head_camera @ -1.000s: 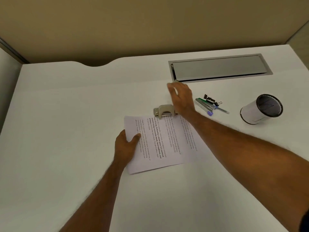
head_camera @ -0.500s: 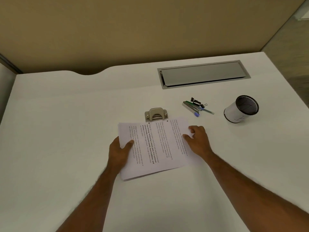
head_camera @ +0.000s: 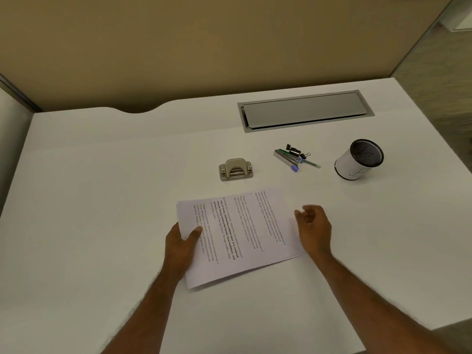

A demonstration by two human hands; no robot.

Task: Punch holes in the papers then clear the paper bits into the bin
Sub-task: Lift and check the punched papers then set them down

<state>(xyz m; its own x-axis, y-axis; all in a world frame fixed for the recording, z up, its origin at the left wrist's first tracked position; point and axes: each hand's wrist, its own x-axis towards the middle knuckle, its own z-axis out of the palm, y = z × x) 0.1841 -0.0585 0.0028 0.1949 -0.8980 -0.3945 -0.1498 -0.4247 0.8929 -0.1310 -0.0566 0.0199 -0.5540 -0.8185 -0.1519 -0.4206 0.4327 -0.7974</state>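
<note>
A thin stack of printed papers (head_camera: 242,236) lies slightly skewed on the white desk (head_camera: 102,200), just in front of me. My left hand (head_camera: 180,247) grips its left edge, thumb on top. At the stack's right edge is my right hand (head_camera: 315,228), fingers loosely curled and nothing visibly in it. The grey metal hole punch (head_camera: 236,169) stands alone beyond the papers, a short gap away from their far edge. A small white bin with a black mesh inside (head_camera: 350,167) stands at the right. I see no paper bits.
A stapler, pens and black binder clips (head_camera: 293,157) lie between the punch and the bin. A grey cable-tray lid (head_camera: 304,111) is set into the desk at the back. A tan partition wall runs behind the desk, whose right edge is near the bin.
My right hand left the punch, came down onto the papers, then slid to their right edge. The papers came out of the punch and moved toward me. My left hand kept its grip.
</note>
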